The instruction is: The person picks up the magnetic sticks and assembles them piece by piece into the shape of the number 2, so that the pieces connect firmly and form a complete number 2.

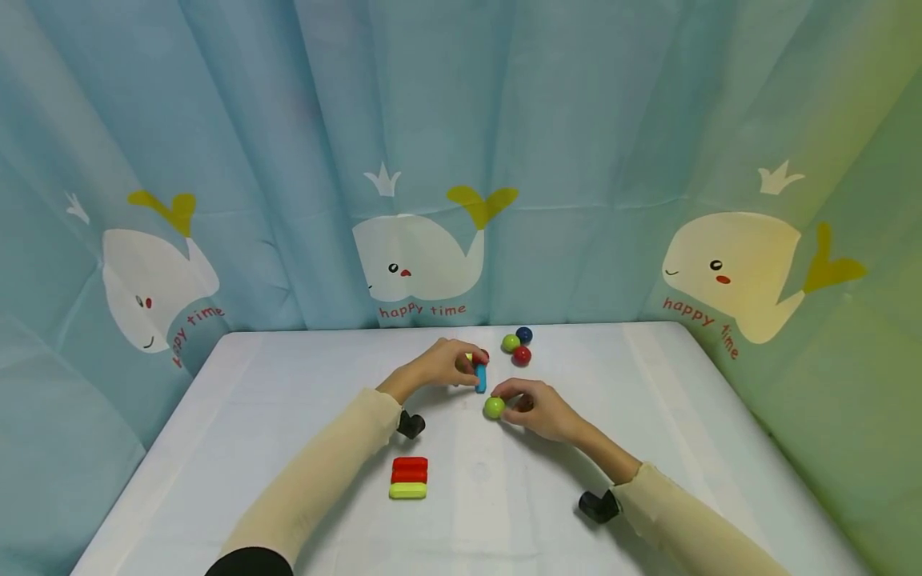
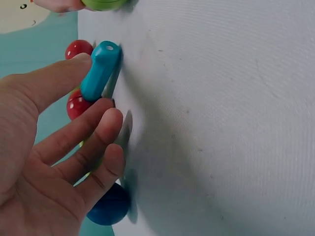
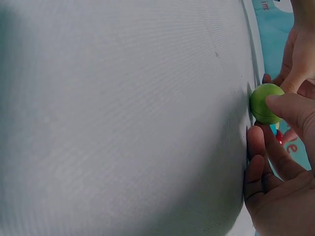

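Note:
My left hand [image 1: 441, 364] pinches a blue bar [image 1: 481, 378] between thumb and index finger. In the left wrist view the bar [image 2: 101, 71] leans, a small hole in its end, the other fingers spread loosely below it. My right hand [image 1: 543, 412] holds a green ball [image 1: 494, 408] at the table surface, nearer to me than the bar. Its thumb lies against the ball [image 3: 266, 103] in the right wrist view. Just beyond the left fingers sits a red ball [image 2: 78, 105], and a dark blue ball [image 2: 109, 205] is partly hidden by them.
At the back of the white table [image 1: 591, 360] a second green ball [image 1: 511, 343], a navy ball [image 1: 524, 335] and another red ball [image 1: 522, 355] sit together. Nearer me, red bars [image 1: 410, 470] lie beside a yellow-green bar [image 1: 408, 490]. A whale-print curtain [image 1: 576, 160] hangs behind.

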`<state>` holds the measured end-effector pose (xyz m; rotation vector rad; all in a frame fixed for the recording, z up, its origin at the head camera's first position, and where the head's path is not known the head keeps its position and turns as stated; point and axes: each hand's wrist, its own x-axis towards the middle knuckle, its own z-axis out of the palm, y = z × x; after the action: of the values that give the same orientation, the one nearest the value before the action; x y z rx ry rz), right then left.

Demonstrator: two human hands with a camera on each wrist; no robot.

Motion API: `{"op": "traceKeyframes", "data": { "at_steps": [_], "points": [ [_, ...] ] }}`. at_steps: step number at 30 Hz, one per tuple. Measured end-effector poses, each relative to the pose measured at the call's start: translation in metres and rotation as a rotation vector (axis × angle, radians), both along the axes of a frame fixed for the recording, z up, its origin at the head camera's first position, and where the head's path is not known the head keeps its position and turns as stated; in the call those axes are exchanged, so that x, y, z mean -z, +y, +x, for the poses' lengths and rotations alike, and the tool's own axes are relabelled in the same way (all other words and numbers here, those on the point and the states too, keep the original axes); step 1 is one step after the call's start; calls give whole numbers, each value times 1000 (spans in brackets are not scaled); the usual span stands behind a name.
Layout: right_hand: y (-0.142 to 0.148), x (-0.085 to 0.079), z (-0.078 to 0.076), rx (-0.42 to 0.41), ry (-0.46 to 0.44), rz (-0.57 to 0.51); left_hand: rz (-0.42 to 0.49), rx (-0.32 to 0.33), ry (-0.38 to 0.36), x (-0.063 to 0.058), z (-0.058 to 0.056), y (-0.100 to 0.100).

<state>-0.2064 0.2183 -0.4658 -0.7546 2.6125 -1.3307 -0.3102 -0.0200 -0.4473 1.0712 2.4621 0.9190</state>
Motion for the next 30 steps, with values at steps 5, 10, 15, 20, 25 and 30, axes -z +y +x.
{"op": "traceKeyframes", "data": {
  "at_steps": [5, 10, 15, 20, 25, 30],
  "points": [
    [0, 1, 1, 3, 1, 1, -14, -4, 39, 2, 2, 1],
    [0, 1, 2, 4, 3, 2, -34, -5, 55, 4, 4, 2],
    [0, 1, 2, 13, -12, -2, -51, -7, 56, 5, 5, 4],
    [0, 1, 3, 17, -16, -11, -41, -8, 65, 7, 4, 4],
    [0, 1, 3, 16, -16, -15, -24, -5, 70, 8, 4, 4],
    [0, 1, 3, 19, -16, -5, -34, -14, 87, 8, 6, 4]
  ]
}}
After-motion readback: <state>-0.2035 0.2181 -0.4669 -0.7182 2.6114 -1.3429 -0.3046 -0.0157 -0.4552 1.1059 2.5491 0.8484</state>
